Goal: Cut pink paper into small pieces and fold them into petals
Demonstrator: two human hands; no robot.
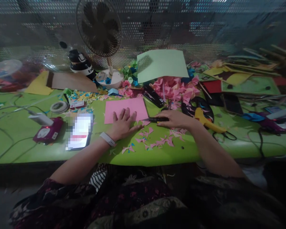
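Note:
A sheet of pink paper (pixel 109 109) lies on the green tabletop in front of me. My left hand (pixel 122 125) presses down on its lower part, fingers spread and flat. My right hand (pixel 173 119) is to the right of the sheet, closed over the handles of dark scissors (pixel 154 120). The blades point left, and their tip reaches the paper's lower right corner. Some fingers of that hand are hidden beneath it. Small pink paper scraps (pixel 157 142) are scattered below my hands. Just behind the sheet lies a black stapler (pixel 153 96).
A yellow glue gun (pixel 205 121) lies right of my right hand. A lit phone (pixel 81 132) and a purple power strip (pixel 49 130) with cables are at left. Behind are a fan (pixel 99 27), pink folded paper pieces (pixel 176 89) and a light green sheet (pixel 162 65).

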